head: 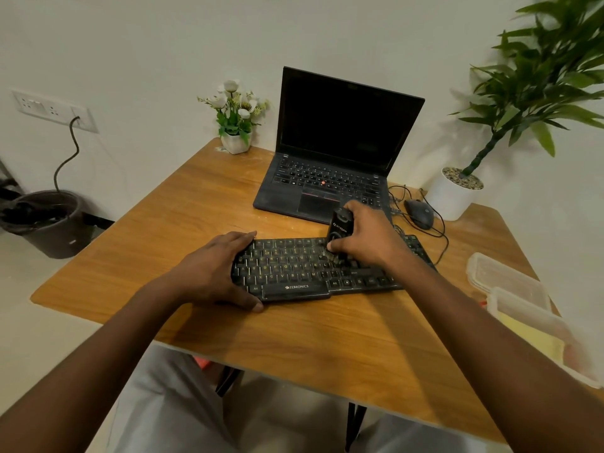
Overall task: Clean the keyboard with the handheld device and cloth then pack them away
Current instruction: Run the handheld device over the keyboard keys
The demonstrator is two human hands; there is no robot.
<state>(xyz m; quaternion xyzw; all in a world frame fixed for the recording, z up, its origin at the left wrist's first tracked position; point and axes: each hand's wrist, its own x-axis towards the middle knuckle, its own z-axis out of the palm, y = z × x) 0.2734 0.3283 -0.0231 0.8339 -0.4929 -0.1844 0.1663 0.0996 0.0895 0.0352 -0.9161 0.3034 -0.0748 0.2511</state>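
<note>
While your right hand (362, 237) is wrapped round the device (340, 228), its grip closed on the black body with the thumb at the near side, the brush end sits down among the keys right of the keyboard's middle. Device stands roughly upright, tipped a little away from you.

Keyboard (294, 269) lies on the surface (294, 338) in front of you, long axis running left to right, slightly skewed so the right end sits farther off. Your left hand (222, 269) is spread flat over the left end, fingers on the far edge, thumb at the near edge; it pins the board without closing round anything.

Relation that matters: uncleaned ground most likely lies along the long axis either side of the brush. Leftward is a clear run of key rows toward your bracing hand; rightward the keys pass under your right wrist and forearm, hidden from view. Sweep with the rows, not across them.

Judgement: device stage under way, wiping not begun. Cloth (529, 341) appears to be the yellow thing in the clear box (523, 308) at the near right edge; blurred, not certain. A lid or second box (500, 273) lies just beyond it. Right hand is nearer both.

Risk: mouse cable (438, 237) trails close to the keyboard's right end; a long rightward stroke could snag it.
</note>
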